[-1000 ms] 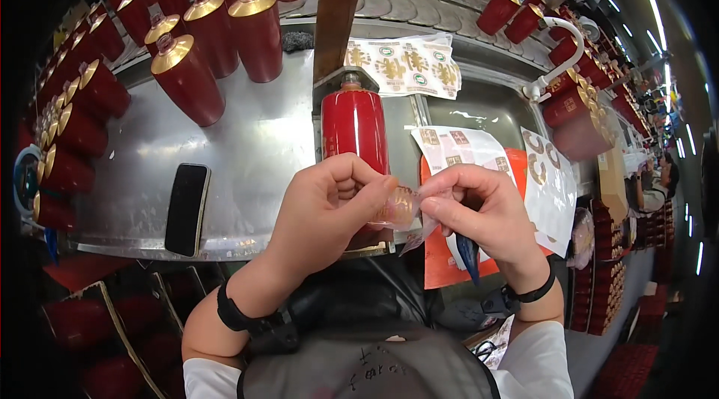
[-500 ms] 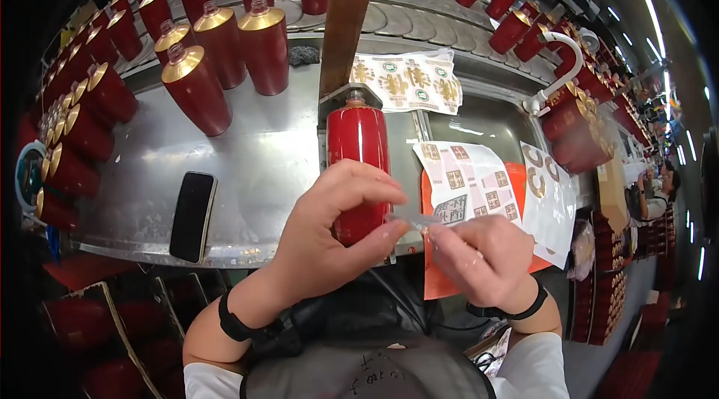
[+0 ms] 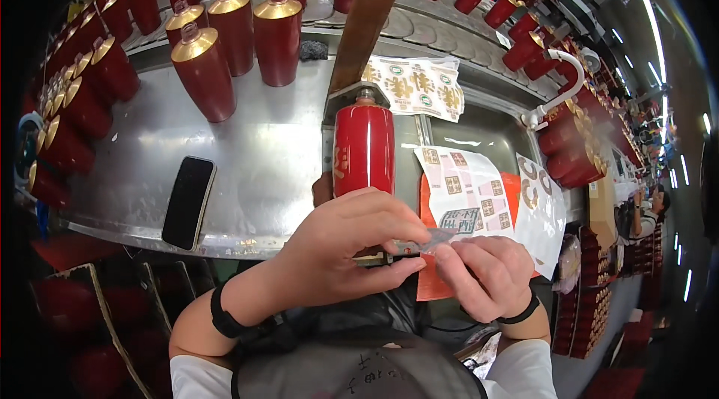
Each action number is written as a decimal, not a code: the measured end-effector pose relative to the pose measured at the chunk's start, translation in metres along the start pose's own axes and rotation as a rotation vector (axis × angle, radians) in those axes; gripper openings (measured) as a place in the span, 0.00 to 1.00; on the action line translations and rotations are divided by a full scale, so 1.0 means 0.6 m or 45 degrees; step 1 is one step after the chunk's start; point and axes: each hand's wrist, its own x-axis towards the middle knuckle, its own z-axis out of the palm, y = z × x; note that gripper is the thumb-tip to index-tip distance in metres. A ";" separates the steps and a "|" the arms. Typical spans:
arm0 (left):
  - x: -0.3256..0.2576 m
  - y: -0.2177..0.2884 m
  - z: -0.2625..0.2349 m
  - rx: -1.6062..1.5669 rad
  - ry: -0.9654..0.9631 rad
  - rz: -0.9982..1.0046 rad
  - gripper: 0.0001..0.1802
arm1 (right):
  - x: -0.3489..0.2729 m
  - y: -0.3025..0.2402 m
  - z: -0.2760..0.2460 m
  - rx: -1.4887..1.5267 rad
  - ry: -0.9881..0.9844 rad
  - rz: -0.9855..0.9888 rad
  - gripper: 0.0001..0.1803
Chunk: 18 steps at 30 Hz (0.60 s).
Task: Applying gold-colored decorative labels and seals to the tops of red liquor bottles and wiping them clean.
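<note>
Both our hands meet just below the red bottle: our left hand [image 3: 352,245] curls over from the left with thumb and fingers pinched shut on one edge of a small sticker [image 3: 438,236], while our right hand [image 3: 487,275] pinches the other end between thumb and forefinger. We hold it stretched flat between the two grips, which we judge keeps the thin, floppy piece from curling or sticking to itself. It looks pale and partly see-through, with dark square printing, and hangs in the air just in front of the bottle's base

That red bottle [image 3: 365,148] stands upright directly beyond our hands, touching a wooden post [image 3: 371,10] behind it, seemingly kept close so the label can go straight on. Just past our right hand lies a white backing sheet [image 3: 464,186] with more small square stickers, resting on an orange sheet [image 3: 513,189], within easy reach. Left of our left hand a black phone [image 3: 189,202] lies flat on the steel bench [image 3: 255,167]. Far beyond, rows of gold-capped red bottles [image 3: 240,25] stand on the bench, well apart from our hands, beside another printed sheet [image 3: 416,88]
</note>
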 end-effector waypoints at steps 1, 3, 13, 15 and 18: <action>0.001 0.001 0.002 -0.011 0.010 -0.008 0.14 | -0.001 0.000 0.002 0.010 0.019 0.014 0.18; 0.000 -0.001 0.003 -0.023 0.025 -0.016 0.13 | -0.001 -0.001 0.003 0.023 0.019 0.020 0.18; -0.003 0.000 -0.003 0.019 -0.019 -0.070 0.12 | -0.002 0.000 0.006 0.018 0.017 0.003 0.18; -0.005 -0.002 -0.005 0.022 -0.037 -0.119 0.11 | -0.004 0.000 0.007 0.027 0.019 0.023 0.18; -0.007 -0.007 -0.008 0.004 -0.086 -0.165 0.10 | -0.008 0.000 0.010 0.034 0.033 0.032 0.17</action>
